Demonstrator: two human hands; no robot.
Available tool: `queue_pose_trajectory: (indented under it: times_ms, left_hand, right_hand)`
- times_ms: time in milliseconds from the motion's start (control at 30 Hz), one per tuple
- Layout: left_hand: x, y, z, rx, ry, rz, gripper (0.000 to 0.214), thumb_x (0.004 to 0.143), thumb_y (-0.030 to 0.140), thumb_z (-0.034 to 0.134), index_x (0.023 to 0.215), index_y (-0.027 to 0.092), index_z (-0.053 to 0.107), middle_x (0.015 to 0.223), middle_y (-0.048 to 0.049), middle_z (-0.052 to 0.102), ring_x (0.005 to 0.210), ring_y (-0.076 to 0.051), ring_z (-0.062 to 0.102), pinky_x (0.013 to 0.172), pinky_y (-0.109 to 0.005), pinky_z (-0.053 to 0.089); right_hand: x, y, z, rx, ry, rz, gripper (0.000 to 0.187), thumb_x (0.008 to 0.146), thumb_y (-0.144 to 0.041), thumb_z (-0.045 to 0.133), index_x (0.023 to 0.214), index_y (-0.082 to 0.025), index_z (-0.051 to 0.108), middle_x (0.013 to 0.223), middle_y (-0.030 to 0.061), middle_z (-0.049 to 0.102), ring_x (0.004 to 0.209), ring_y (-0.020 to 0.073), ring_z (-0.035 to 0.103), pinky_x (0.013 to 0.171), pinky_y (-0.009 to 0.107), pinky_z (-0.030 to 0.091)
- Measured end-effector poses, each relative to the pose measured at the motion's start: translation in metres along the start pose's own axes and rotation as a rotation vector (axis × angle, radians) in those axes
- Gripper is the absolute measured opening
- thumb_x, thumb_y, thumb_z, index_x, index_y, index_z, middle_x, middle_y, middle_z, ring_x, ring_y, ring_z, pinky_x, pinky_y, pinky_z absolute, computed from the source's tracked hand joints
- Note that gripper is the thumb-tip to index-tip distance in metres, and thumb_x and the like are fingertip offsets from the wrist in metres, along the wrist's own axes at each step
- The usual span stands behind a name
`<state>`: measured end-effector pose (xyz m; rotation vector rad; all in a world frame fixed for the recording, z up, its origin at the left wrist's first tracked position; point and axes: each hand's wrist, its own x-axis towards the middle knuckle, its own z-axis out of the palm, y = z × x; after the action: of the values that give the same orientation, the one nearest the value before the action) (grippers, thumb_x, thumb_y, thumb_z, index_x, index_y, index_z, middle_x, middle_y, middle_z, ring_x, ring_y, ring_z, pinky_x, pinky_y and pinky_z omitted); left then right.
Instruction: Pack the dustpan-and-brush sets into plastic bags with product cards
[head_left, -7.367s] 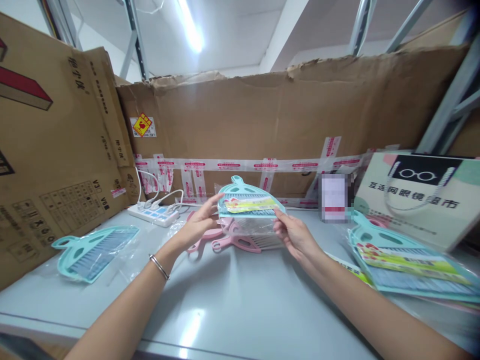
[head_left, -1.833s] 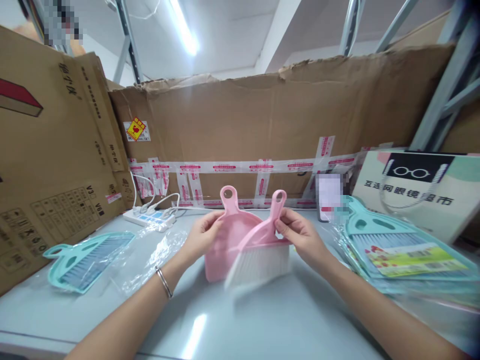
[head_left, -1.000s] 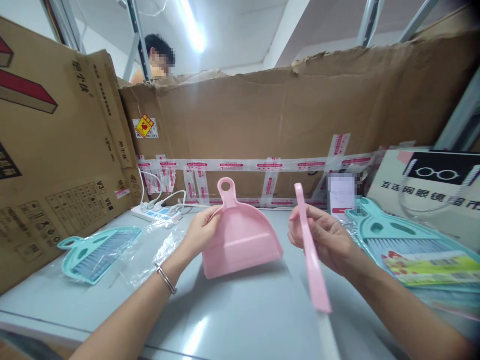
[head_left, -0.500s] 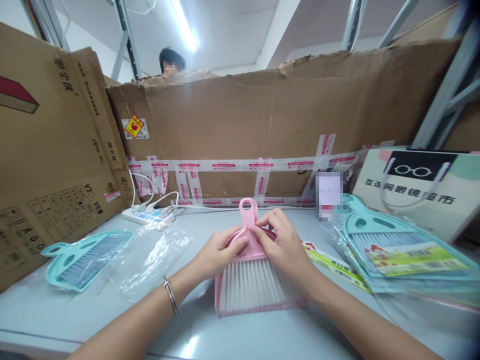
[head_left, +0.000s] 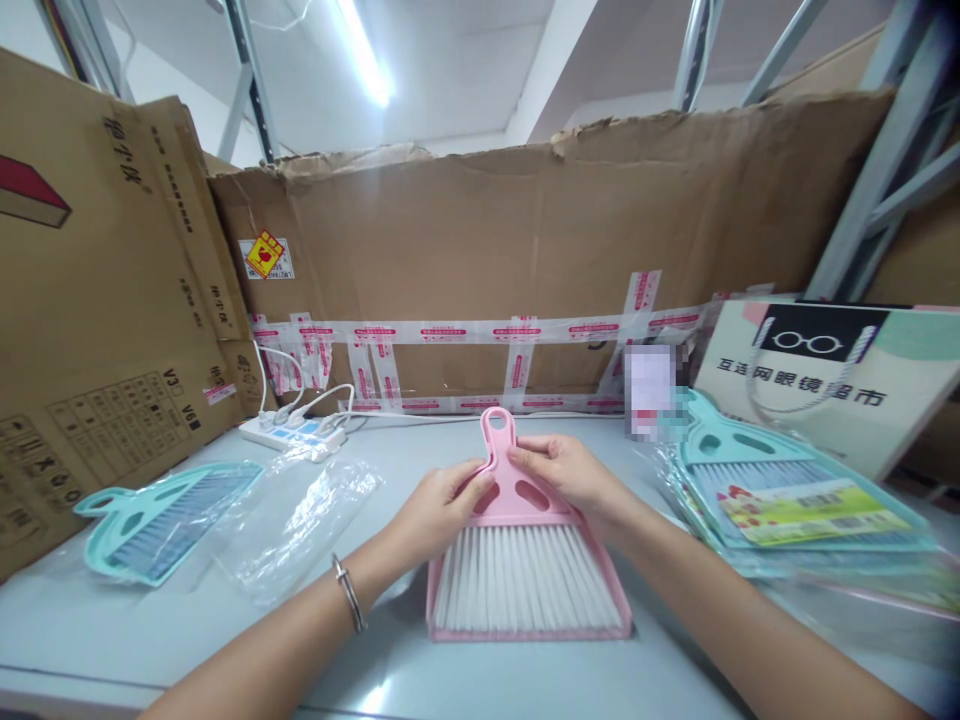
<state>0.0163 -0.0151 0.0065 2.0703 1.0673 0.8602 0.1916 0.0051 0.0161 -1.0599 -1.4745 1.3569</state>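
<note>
In the middle of the table lies a pink dustpan (head_left: 626, 628) with a pink hand brush (head_left: 517, 575) nested in it, white bristles toward me and looped handles away. My left hand (head_left: 448, 505) is closed on the left edge at the base of the handle, thumb on top. From the right side, my right hand (head_left: 566, 475) pinches the neck of the set, its thumb near the handle. Fingers of both hands are partly hidden beneath the pink plastic.
Teal brush-and-dustpan sets lie at left (head_left: 169, 520) and stacked in plastic at right (head_left: 780, 490). A clear plastic bag (head_left: 300, 530) and a white power strip (head_left: 292, 435) are left of centre. Cardboard boxes (head_left: 465, 240) wall the back and left; a printed bag (head_left: 817, 380) stands right.
My right hand has shifted outward to the right, uncovering the brush's neck and slots. The set has come slightly nearer. The person behind the box is out of view.
</note>
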Motion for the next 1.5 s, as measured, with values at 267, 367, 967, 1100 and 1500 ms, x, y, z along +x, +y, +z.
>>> queue_pose_trajectory:
  times_ms: [267, 367, 967, 1100, 1500]
  left_hand:
    - [0.003, -0.005, 0.001, -0.035, -0.020, -0.020, 0.032, 0.087, 0.040, 0.033, 0.068, 0.017, 0.046, 0.062, 0.0038, 0.039, 0.060, -0.010, 0.036, 0.058, -0.022, 0.031]
    - [0.005, -0.009, 0.002, -0.034, -0.018, -0.024, 0.033, 0.087, 0.040, 0.033, 0.066, 0.017, 0.044, 0.061, 0.0039, 0.039, 0.059, -0.010, 0.036, 0.057, -0.022, 0.030]
    - [0.012, -0.023, -0.025, -0.115, 0.158, -0.090, 0.031, 0.079, 0.043, 0.047, 0.072, 0.014, 0.057, 0.063, 0.0016, 0.049, 0.060, -0.011, 0.043, 0.058, -0.022, 0.034]
    - [0.012, -0.027, -0.041, -0.156, 0.276, -0.084, 0.031, 0.077, 0.043, 0.052, 0.085, 0.015, 0.062, 0.075, -0.0010, 0.058, 0.070, -0.014, 0.050, 0.067, -0.024, 0.039]
    - [0.009, -0.023, -0.043, -0.599, 0.249, -0.272, 0.035, 0.066, 0.028, 0.067, 0.099, 0.015, 0.064, 0.089, -0.0066, 0.067, 0.074, -0.015, 0.059, 0.067, -0.026, 0.042]
  right_hand:
    - [0.005, 0.004, 0.005, -0.022, 0.129, 0.063, 0.027, 0.059, -0.035, 0.072, 0.074, -0.012, 0.073, 0.061, 0.0035, 0.064, 0.053, 0.0102, 0.052, 0.050, 0.022, 0.041]
    - [0.007, 0.004, 0.006, -0.030, 0.137, 0.074, 0.020, 0.061, -0.030, 0.071, 0.067, -0.011, 0.071, 0.058, 0.0027, 0.063, 0.051, 0.0095, 0.051, 0.049, 0.022, 0.040]
    - [0.016, 0.013, -0.048, -0.328, 0.303, -0.096, 0.030, 0.081, -0.035, 0.046, 0.097, -0.015, 0.062, 0.095, 0.0100, 0.068, 0.087, 0.0191, 0.062, 0.079, 0.031, 0.047]
    - [0.014, 0.017, -0.097, -1.060, 0.208, 0.070, 0.023, 0.081, -0.029, 0.044, 0.092, -0.016, 0.060, 0.098, 0.0106, 0.066, 0.090, 0.0213, 0.060, 0.081, 0.032, 0.044]
    - [-0.003, 0.024, -0.102, -1.387, 0.039, 0.445, 0.049, 0.053, -0.032, 0.071, 0.096, -0.013, 0.058, 0.099, 0.0158, 0.064, 0.090, 0.0292, 0.060, 0.068, 0.032, 0.043]
